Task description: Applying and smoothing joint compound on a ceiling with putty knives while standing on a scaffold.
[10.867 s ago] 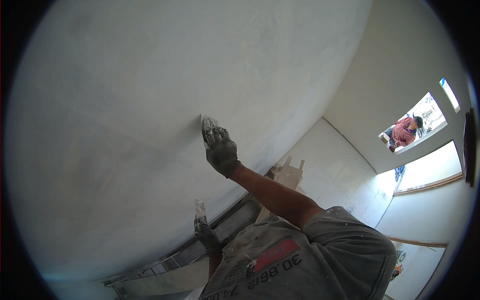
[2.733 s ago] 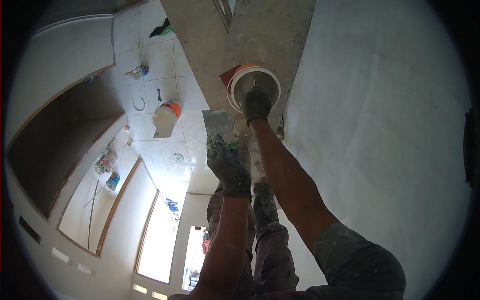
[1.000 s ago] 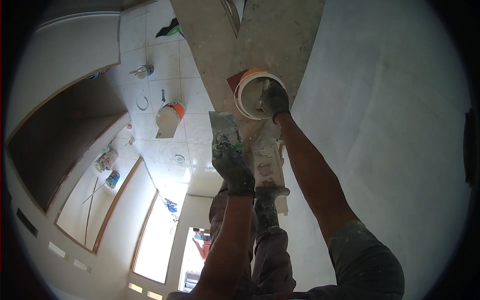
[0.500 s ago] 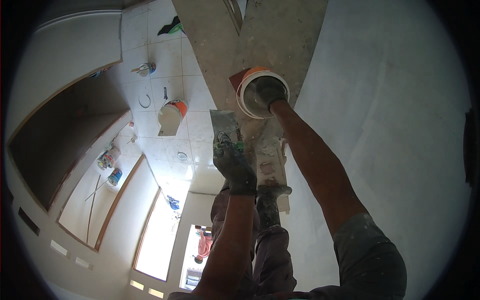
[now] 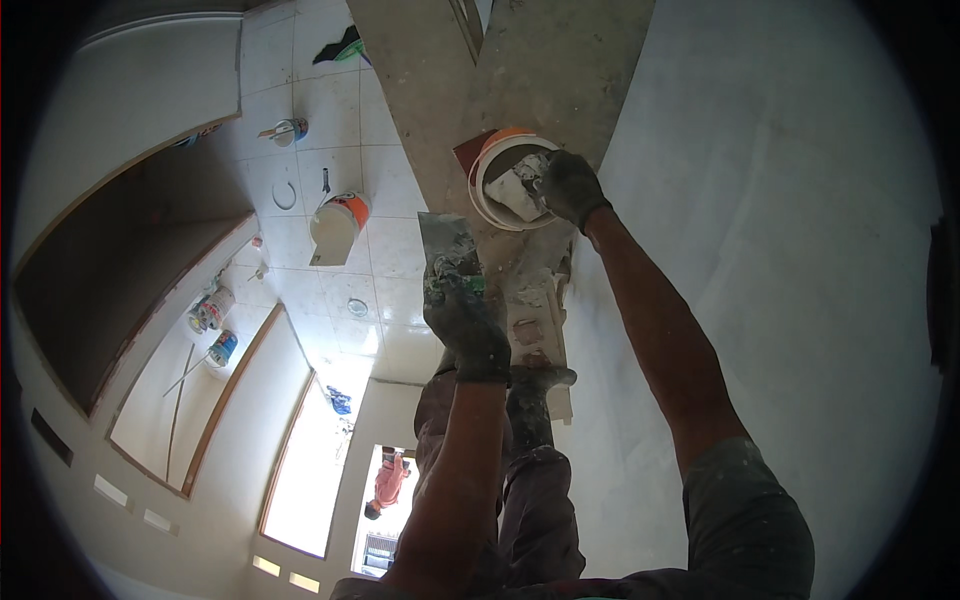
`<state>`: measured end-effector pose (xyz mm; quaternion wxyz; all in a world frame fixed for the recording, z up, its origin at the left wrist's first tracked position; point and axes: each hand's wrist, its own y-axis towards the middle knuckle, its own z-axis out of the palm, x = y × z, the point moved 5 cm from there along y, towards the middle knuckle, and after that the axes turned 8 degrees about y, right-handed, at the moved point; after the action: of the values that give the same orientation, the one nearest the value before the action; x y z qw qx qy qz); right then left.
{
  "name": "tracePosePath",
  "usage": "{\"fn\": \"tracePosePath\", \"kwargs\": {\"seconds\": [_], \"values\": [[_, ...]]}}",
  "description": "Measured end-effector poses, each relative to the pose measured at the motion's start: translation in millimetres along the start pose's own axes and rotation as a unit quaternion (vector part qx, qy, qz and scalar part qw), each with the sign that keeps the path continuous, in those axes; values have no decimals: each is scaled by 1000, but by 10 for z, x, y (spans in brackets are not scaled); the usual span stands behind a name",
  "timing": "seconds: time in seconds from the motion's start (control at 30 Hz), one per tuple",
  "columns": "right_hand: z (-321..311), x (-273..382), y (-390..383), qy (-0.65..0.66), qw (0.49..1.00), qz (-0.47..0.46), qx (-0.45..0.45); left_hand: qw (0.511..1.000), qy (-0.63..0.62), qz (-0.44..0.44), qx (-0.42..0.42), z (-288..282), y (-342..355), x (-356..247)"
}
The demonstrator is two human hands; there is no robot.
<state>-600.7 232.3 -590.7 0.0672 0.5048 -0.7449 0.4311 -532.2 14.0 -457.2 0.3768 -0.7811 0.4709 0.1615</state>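
My gloved left hand is closed on a flat metal scraper with green at its handle and pale smears on it, below and left of a white bucket with an orange side. My gloved right hand grips a putty knife coated with thick whitish paste, held over the bucket's mouth. The bucket stands on a stained grey board platform beside a reddish square piece. My legs and a dusty boot show below my hands.
Tiled floor at left holds a tub with a plate, a small can and a dark-green cloth. A pale wall runs along the right. A person in pink is beyond an opening near the bottom.
Earliest, my right hand worked a blade on the wall. Since half a second ago it has risen from inside the bucket toward the right, exposing the paste-covered knife; my left hand barely moved.
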Motion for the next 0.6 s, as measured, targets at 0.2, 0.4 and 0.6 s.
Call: {"fn": "tracePosePath", "kwargs": {"seconds": [0.2, 0.4, 0.6], "values": [[-170, -97, -395, 95, 994, -25, -37, 999, 0, 43, 1, -23, -66, -255], [199, 150, -261, 28, 991, 29, -128, 999, -27, -35, 10, 9, -110, 24], [617, 31, 104, -81, 983, 42, -160, 999, -47, -10, 1, 40, -84, -177]]}}
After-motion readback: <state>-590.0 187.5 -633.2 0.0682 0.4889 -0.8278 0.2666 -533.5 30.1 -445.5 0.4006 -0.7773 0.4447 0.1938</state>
